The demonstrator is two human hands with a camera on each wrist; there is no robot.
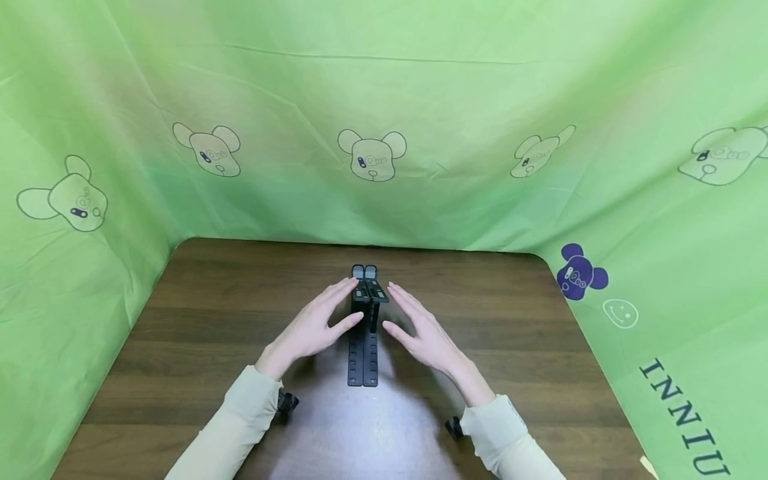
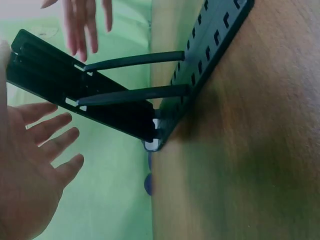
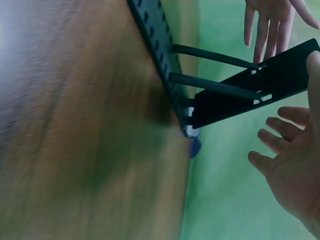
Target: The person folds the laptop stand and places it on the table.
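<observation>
A black folding stand (image 1: pixel 363 360) stands unfolded on the table between both hands. Its slotted base lies flat, and a tilted plate (image 2: pixel 115 102) rises from the hinge at the far end. Two struts (image 3: pixel 215 86) brace the plate against the base slots. My left hand (image 1: pixel 312 330) is at the stand's left side, fingers extended and thumb apart; its fingertips come close to the plate, and I cannot tell whether they touch. On the other side my right hand (image 1: pixel 429 340) hovers with fingers extended, a small gap from the plate in the head view.
The brown wooden table (image 1: pixel 240 307) has rounded far corners. A green curtain (image 1: pixel 372 213) with printed bear heads encloses its back and sides. Dark wrist cameras (image 1: pixel 287 403) show at both cuffs. A small pale object (image 1: pixel 649 467) lies at the table's right edge.
</observation>
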